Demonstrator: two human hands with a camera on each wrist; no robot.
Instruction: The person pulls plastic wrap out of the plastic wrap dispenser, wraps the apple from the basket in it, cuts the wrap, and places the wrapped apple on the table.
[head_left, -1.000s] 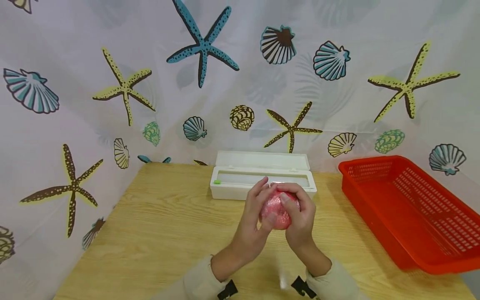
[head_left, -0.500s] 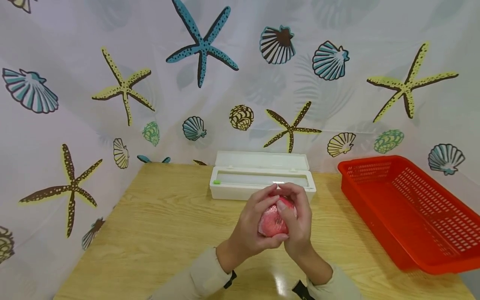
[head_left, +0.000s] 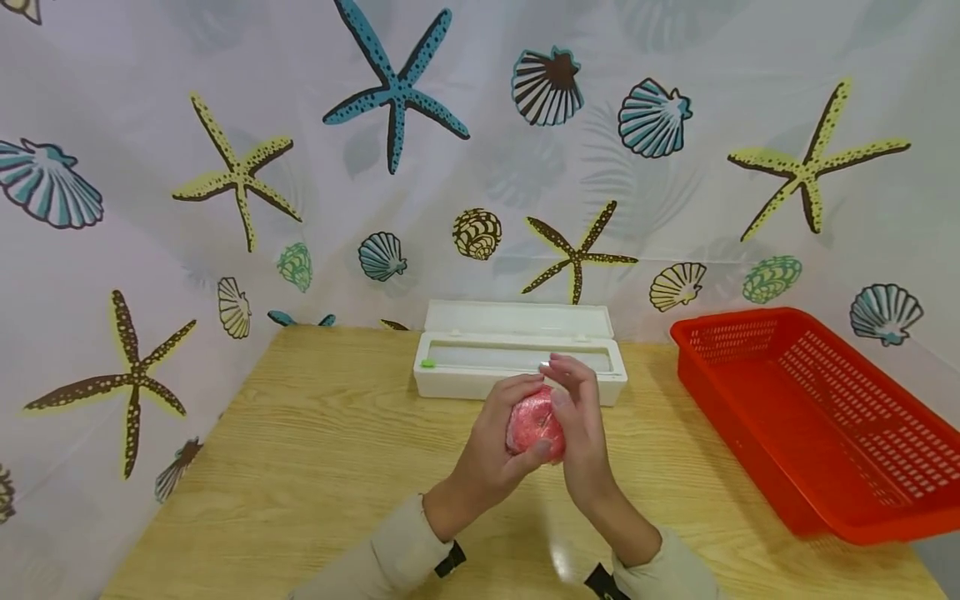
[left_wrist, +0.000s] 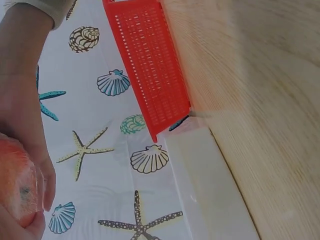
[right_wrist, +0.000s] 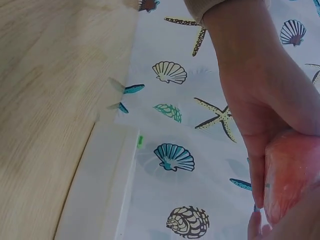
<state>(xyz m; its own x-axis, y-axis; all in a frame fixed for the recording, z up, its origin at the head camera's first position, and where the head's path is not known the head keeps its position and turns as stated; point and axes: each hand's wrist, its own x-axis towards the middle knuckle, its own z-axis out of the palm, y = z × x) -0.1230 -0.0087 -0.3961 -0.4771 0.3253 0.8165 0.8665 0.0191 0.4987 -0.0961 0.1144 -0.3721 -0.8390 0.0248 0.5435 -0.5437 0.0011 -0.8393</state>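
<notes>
Both hands are around a round red fruit, apple-like with a small dimple and covered in shiny clear film, held above the table. My left hand grips it from the left, fingers curled over its top and thumb across its lower front. My right hand rests against its right side; its thumb touches the front and its fingers extend rather straight past the top. In the left wrist view the wrapped fruit shows at the left edge. The right wrist view shows the fruit beside my right hand's extended fingers.
Behind the hands stands a long white box, a cling film dispenser by its look, lid raised, with a green slider. A red perforated basket stands on the right of the wooden table. A patterned curtain hangs behind.
The fruit has been turned between the hands and has moved slightly left. The right hand's fingers have straightened and loosened around it. The left hand has kept hold. The head view has shifted slightly.
</notes>
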